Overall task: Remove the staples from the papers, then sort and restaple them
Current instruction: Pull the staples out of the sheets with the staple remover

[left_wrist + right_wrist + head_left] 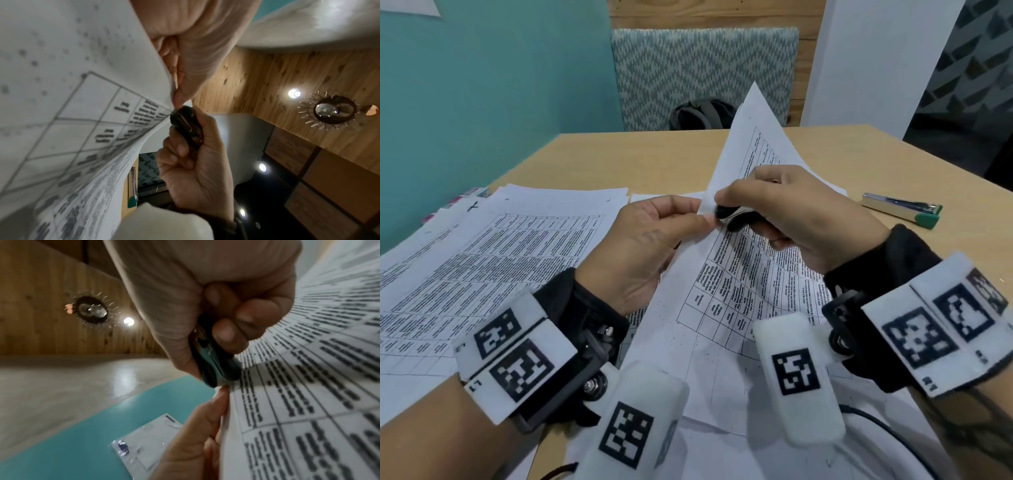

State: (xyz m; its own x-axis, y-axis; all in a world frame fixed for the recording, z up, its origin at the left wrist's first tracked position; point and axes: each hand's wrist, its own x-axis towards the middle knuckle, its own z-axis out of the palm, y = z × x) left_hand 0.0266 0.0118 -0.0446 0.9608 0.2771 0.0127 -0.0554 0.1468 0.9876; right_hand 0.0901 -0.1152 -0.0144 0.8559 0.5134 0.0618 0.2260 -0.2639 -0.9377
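My left hand (674, 219) pinches the corner of a printed, table-filled set of papers (736, 274), lifted off the desk and bowed upward. My right hand (774, 212) grips a black staple remover (732, 216) whose tip meets that pinched corner. In the left wrist view the staple remover (185, 125) sits right at my left thumb tip, against the papers (82, 113). The right wrist view shows the staple remover (213, 363) touching the sheet edge (308, 386) just above my left thumb (205, 415). The staple itself is hidden.
A pile of printed sheets (493, 260) covers the left of the wooden desk (637, 157). A silver stapler with a green end (904, 209) lies at the right. More sheets lie under my wrists. A patterned chair (705, 75) stands beyond the far edge.
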